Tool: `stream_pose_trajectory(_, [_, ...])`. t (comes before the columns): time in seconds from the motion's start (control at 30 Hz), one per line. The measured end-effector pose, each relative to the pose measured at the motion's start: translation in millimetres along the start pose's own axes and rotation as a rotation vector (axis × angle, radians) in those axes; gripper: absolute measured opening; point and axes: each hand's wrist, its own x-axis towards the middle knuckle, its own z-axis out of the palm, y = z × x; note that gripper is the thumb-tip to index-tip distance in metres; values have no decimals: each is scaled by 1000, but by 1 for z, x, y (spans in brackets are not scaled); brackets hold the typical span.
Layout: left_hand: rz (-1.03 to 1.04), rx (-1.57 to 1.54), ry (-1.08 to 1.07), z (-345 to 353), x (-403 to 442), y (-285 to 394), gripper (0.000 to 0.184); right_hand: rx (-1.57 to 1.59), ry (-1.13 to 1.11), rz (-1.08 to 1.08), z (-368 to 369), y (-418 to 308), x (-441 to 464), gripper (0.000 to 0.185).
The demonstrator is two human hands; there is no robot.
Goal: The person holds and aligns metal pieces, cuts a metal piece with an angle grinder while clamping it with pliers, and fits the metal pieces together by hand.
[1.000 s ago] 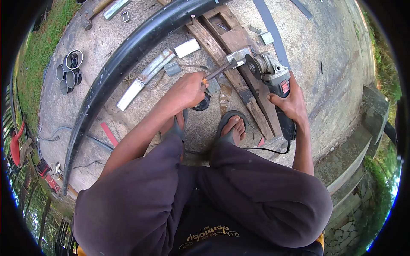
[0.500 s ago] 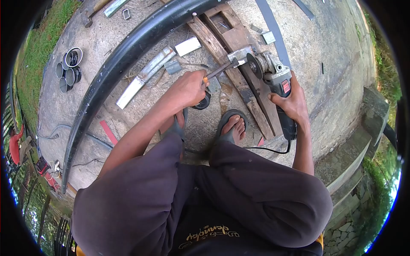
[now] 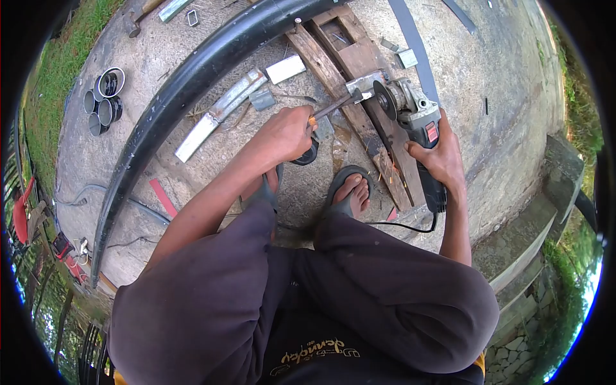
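My right hand [image 3: 439, 151] is wrapped round the body of an angle grinder [image 3: 423, 128], with its disc [image 3: 385, 99] upright against a short piece of silver metal tube [image 3: 366, 83]. Orange sparks [image 3: 388, 168] fly down below the disc. My left hand [image 3: 292, 133] is closed on a long-handled tool that looks like pliers [image 3: 333, 106], with a bit of orange at the grip. Its dark head touches the small tube piece, which sits over a worn wooden frame [image 3: 366, 125]. The tool's handle end is hidden in my fist.
A long curved black pipe [image 3: 186, 86] sweeps across the left. Silver tube offcuts [image 3: 218, 115] lie beside it, and several round pipe rings [image 3: 109, 86] farther left. A hammer [image 3: 135, 25] lies at the top. My sandalled foot [image 3: 353, 189] is close below the wood; the grinder's cord [image 3: 410, 227] runs past it.
Sparks now show below the disc, where there were none before. The view has shifted slightly; both hands keep nearly the same position and grip.
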Motion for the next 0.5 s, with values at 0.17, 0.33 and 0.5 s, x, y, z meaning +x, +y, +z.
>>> stream_pose_trajectory(0.17, [12,-14,4,6,3,-6,22,-17,-7,16,1,-1,0,82])
stream_pose_trajectory(0.33, [16,-5,-11,6,2,-5,20,-24,-6,14,1,5,0,89])
stream_pose_trajectory(0.5, [-19,-20,-36,4,0,-3,23,-51,-17,74,0,-2,0,89])
